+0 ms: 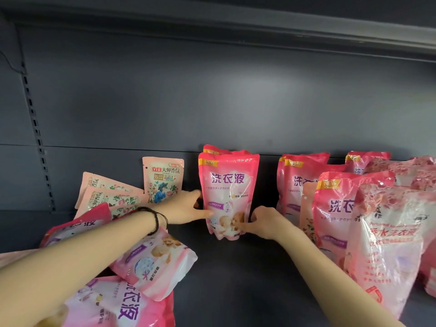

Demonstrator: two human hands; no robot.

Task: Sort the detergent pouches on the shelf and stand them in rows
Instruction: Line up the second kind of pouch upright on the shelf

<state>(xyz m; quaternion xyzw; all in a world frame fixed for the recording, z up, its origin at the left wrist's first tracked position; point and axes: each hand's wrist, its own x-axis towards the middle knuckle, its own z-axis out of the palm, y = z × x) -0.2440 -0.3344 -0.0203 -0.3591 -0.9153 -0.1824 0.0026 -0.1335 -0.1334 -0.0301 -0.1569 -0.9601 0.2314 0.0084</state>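
A shop: dark metal shelf (236, 267) with a slotted upright (35, 123) at the left of the frame, stocked with many identical pink detergent pouches (227, 185).
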